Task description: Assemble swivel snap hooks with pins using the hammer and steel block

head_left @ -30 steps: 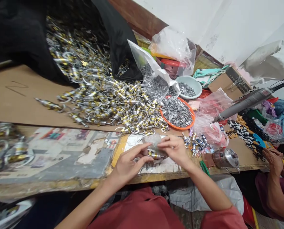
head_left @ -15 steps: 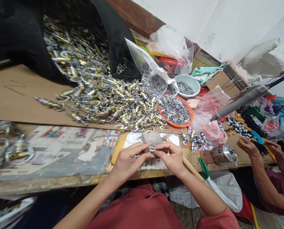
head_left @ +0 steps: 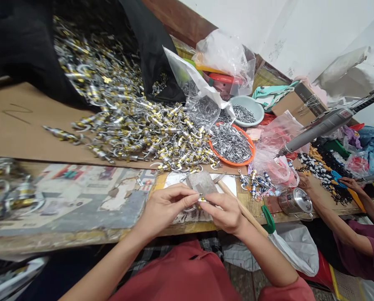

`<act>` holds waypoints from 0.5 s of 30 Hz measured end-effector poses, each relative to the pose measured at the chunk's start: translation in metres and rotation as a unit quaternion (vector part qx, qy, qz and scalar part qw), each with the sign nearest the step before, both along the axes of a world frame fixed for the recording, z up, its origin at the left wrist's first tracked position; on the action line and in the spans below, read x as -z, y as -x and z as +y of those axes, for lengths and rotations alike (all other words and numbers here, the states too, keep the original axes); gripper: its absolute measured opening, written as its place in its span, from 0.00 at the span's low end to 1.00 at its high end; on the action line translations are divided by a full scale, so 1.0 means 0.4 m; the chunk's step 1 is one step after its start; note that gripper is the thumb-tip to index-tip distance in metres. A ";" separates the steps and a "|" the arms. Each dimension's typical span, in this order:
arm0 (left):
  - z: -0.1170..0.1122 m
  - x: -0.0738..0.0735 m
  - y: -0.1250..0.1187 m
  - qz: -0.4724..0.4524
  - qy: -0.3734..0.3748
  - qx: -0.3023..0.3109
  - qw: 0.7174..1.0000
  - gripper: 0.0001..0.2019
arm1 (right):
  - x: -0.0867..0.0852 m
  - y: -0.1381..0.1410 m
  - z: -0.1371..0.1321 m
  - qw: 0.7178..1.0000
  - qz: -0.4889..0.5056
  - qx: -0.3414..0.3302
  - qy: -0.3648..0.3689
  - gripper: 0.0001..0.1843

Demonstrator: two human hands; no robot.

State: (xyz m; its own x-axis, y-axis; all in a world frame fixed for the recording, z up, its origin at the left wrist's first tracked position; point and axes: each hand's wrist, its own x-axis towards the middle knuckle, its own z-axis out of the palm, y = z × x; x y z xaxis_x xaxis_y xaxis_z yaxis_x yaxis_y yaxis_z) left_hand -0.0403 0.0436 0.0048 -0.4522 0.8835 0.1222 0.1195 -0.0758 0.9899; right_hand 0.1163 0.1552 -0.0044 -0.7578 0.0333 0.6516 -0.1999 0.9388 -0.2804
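Observation:
Close together over the bench edge, both my hands work at a small silver-and-yellow metal piece (head_left: pixel 202 200). My right hand (head_left: pixel 226 211) pinches it between thumb and fingers. The fingertips of my left hand (head_left: pixel 168 207) are pressed together at its left side, on something too small to name. A curved silver part shows just below the left fingertips. Right behind the hands sits a grey metal block (head_left: pixel 201 183). A hammer (head_left: pixel 237 200) with a wooden handle lies beside it, its handle running under my right wrist.
A large heap of similar silver-and-yellow pieces (head_left: pixel 143 129) spills from a black bag (head_left: pixel 162 54). An orange bowl (head_left: pixel 252 156) and a pale blue bowl (head_left: pixel 259 113) hold metal parts. A lidded metal cup (head_left: pixel 295 202) stands right; a co-worker's arm (head_left: pixel 334 223) reaches behind it.
My hands have drawn slightly apart, baring the small piece, and my right fingers have turned lower around it. The co-worker's nearer hand has moved left behind the cup.

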 end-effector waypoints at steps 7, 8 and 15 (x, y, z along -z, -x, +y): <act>0.001 -0.018 0.008 0.094 -0.020 0.000 0.995 0.09 | -0.025 0.005 0.012 0.997 0.035 -0.002 -0.072 0.15; 0.000 -0.016 0.007 0.088 -0.023 0.005 0.996 0.09 | -0.025 0.006 0.008 0.998 0.037 0.007 -0.055 0.15; -0.012 0.020 -0.014 -0.086 0.063 0.010 0.994 0.17 | -0.002 0.016 -0.039 0.985 0.031 0.088 0.143 0.10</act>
